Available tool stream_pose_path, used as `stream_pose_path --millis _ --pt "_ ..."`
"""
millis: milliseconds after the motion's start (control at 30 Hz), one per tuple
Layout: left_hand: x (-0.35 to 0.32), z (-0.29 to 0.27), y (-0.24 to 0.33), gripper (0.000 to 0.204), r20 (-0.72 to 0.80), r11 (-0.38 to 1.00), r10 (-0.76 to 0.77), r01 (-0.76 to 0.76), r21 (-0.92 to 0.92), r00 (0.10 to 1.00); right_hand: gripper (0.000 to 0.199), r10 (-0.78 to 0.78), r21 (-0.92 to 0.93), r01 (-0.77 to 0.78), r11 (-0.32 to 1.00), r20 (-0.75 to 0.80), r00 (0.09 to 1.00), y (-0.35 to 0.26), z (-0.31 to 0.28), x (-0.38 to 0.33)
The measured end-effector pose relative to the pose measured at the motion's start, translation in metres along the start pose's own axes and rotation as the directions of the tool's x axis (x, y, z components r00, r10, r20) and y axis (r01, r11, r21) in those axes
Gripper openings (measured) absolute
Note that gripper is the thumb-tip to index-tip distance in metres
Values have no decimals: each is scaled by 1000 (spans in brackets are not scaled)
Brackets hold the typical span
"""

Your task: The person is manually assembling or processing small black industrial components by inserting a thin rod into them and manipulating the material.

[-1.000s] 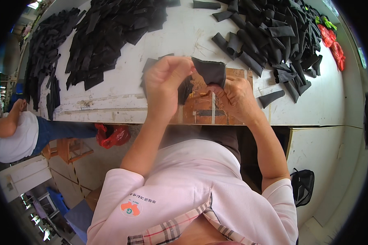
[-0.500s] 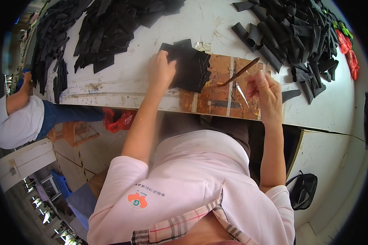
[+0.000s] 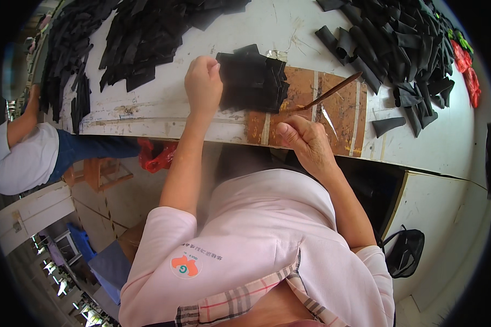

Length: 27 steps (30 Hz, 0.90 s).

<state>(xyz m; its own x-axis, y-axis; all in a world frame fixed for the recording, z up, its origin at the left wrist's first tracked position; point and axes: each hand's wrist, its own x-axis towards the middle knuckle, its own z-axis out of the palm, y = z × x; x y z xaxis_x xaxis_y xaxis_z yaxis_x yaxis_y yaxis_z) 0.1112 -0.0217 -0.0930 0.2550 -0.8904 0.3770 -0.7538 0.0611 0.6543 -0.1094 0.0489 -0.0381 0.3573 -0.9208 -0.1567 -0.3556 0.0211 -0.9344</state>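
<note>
A stack of black fabric pieces (image 3: 251, 84) lies on a worn brown board (image 3: 341, 133) at the table's front edge. Just left of the stack, my left hand (image 3: 204, 87) is closed, its fingers curled and thumb pressed in. Whatever it may pinch is hidden. My right hand (image 3: 310, 143) is closed over the board's front edge, thumb against the curled forefinger, and anything between them is too small to make out. Beyond it, a slim brown stick (image 3: 335, 90) lies slanted across the board. A narrow white pointed sliver (image 3: 328, 121) rests beside the stick.
Heaps of black fabric pieces cover the white table (image 3: 172, 101) at the far left (image 3: 142, 43) and far right (image 3: 390, 43). One loose black piece (image 3: 388, 127) lies right of the board. Red plastic bags (image 3: 463, 65) sit at the right edge. Another person (image 3: 22, 155) is at the left.
My right hand has come down and left, from beside the stick to the board's front edge. My left hand has moved off the stack to its left side and curled.
</note>
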Motion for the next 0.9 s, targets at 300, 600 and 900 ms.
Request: stream_pose_path --millis 300,600,900 --pt "-46 -30 67 21 225 550 -356 398 -734 907 39 -31 569 166 805 -240 970 -17 29 22" --pt "-53 -19 75 21 23 745 -319 266 -612 947 12 -259 -154 211 965 -457 851 -12 30 42" --pt "-45 -47 105 16 443 515 -376 581 -631 814 14 -511 -505 292 812 -375 774 0 25 45"
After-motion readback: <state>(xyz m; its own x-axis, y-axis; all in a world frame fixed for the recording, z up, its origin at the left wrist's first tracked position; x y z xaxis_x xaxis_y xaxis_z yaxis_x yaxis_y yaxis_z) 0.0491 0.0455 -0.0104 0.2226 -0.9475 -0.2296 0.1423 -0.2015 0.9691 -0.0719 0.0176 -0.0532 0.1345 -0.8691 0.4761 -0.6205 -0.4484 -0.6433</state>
